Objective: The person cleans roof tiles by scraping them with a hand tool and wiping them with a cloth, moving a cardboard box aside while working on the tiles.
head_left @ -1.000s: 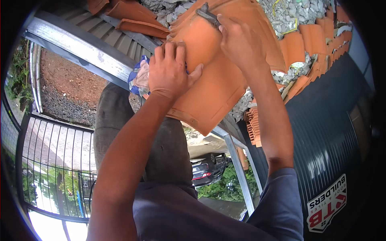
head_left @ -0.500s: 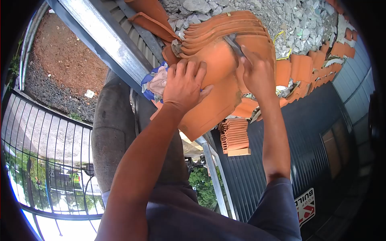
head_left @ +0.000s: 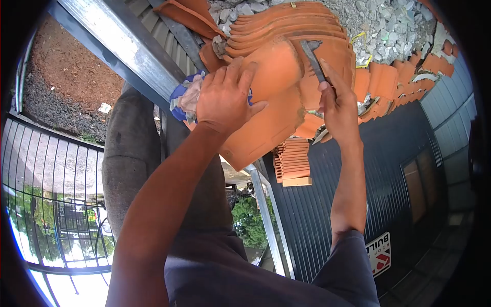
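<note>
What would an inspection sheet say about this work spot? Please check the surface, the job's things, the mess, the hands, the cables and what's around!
Surface: what holds up the work is mostly hidden; a metal beam runs nearby.
Job's things: front orange tile, one edge rough-looking; overlapping tiles behind it; dark tool over them, contact unclear.
Clutter: grey rubble, loose tile pieces, a crumpled blue-and-pink bundle.
Hands: left hand rests on the front orange tile; right hand grips the dark tool.
Cables: nothing seen for certain.
Surroundings: dark ribbed panels, a sign, green leaves.
</note>
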A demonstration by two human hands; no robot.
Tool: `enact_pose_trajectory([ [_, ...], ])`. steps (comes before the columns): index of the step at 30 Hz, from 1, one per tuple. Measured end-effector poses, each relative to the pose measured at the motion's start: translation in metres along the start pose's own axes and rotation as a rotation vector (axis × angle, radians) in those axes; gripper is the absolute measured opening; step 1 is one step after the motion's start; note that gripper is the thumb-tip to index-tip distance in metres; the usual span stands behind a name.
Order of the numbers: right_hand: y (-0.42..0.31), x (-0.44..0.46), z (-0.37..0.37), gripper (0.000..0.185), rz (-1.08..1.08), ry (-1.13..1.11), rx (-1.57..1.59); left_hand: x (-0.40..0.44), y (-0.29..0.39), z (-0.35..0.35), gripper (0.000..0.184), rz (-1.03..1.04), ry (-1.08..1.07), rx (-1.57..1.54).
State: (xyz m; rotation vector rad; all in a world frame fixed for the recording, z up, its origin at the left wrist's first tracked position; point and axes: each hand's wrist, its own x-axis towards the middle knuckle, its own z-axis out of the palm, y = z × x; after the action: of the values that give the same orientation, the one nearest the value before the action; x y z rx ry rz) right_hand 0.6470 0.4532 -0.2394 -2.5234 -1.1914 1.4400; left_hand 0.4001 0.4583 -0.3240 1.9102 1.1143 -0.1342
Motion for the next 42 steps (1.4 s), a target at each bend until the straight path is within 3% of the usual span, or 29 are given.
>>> enact_pose_trajectory([
  [2, -0.006, -0.014, -0.005, 0.036, 0.071, -0.022, 0.046, 0.004, -0.002, -0.001, 0.089, 0.005, 0.041, -0.004],
  [4, -0.008, -0.020, -0.001, 0.038, 0.209, -0.052, 0.296, 0.006, -0.002, -0.005, 0.090, 0.003, 0.007, -0.006],
  [7, 0.004, -0.016, 0.015, 0.038, 0.135, -0.023, 0.424, 0.002, -0.010, -0.018, 0.093, 0.083, -0.030, 0.016],
  [8, 0.004, -0.014, 0.015, 0.038, 0.130, -0.026, 0.422, -0.003, -0.017, -0.022, 0.094, 0.164, -0.042, 0.041],
  [11, 0.003, -0.024, 0.012, 0.039, 0.038, 0.012, 0.241, -0.036, -0.044, -0.034, 0.093, 0.153, -0.010, 0.028],
  [13, 0.004, -0.026, 0.009, 0.042, -0.279, 0.077, -0.275, -0.039, -0.043, -0.030, 0.090, 0.161, 0.011, -0.002],
  [16, -0.003, -0.009, 0.024, 0.039, -0.313, 0.098, -0.323, -0.035, -0.045, -0.030, 0.086, 0.181, 0.010, -0.037],
  [22, -0.027, 0.057, 0.050, 0.032, -0.376, 0.125, -0.395, -0.036, -0.029, -0.037, 0.079, 0.101, -0.070, 0.012],
  [29, -0.016, 0.007, 0.024, 0.037, -0.266, 0.089, -0.374, -0.037, -0.037, -0.028, 0.074, 0.078, 0.010, -0.045],
  [34, 0.000, 0.033, 0.037, 0.038, -0.293, 0.177, -0.100, -0.038, -0.037, -0.022, 0.076, 0.095, 0.035, -0.026],
  [40, 0.023, -0.015, 0.045, 0.040, -0.382, 0.224, -0.090, -0.038, -0.038, -0.025, 0.078, 0.094, 0.012, 0.005],
  [42, 0.019, 0.019, 0.055, 0.042, -0.405, 0.239, -0.084, -0.039, -0.040, -0.023, 0.079, 0.097, 0.015, -0.012],
])
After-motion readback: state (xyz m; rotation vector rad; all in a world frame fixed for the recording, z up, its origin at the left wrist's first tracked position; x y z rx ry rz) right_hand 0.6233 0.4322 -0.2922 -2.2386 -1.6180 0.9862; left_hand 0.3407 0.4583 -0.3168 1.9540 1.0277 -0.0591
